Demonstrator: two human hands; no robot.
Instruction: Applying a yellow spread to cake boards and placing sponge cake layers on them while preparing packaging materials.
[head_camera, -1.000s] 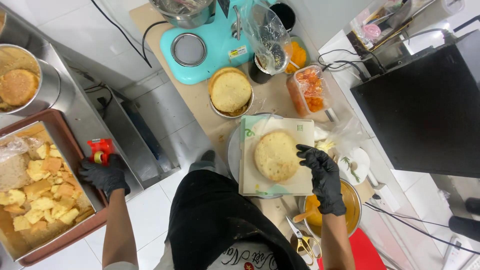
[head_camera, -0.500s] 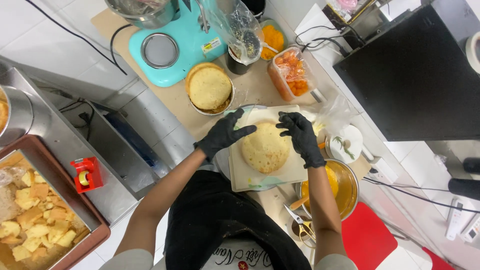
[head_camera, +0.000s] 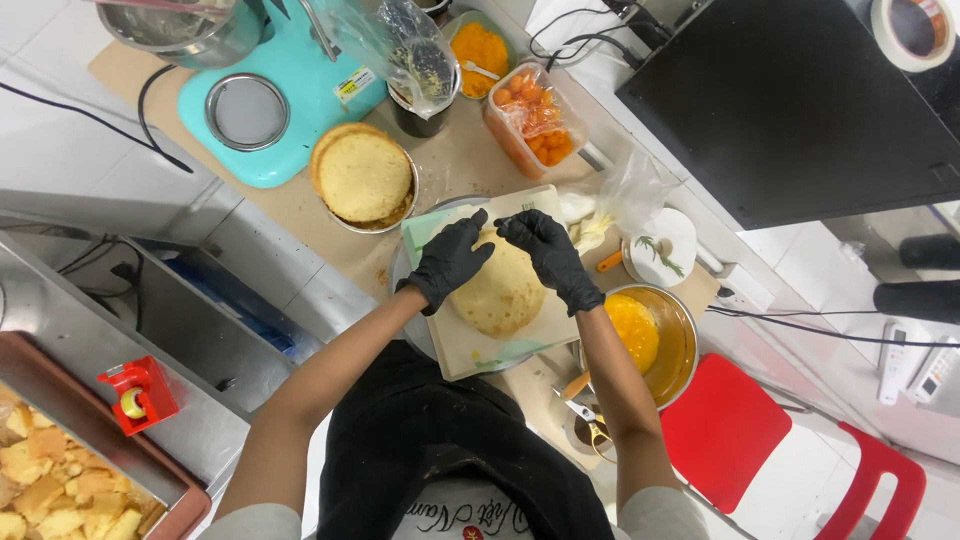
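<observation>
Both of my hands wear black gloves and rest on the round sponge cake layer. My left hand lies on the layer's upper left edge, fingers spread and curved over the crust. My right hand covers the upper right edge, fingers bent down onto the cake. The fingertips of the two hands nearly meet at the far side of the layer. Neither hand is closed into a fist; both press flat on the cake surface.

The cake layer sits on a pale square cake board, directly under my palms. The board lies on a round metal turntable, whose rim shows to the left of my left wrist.

Beyond my left fingers stands a metal tin with further sponge layers, and beyond that a turquoise stand mixer base. Beyond my right fingers is a plastic tub of orange pieces. Just to the right of my right wrist is a steel bowl of orange filling.
</observation>
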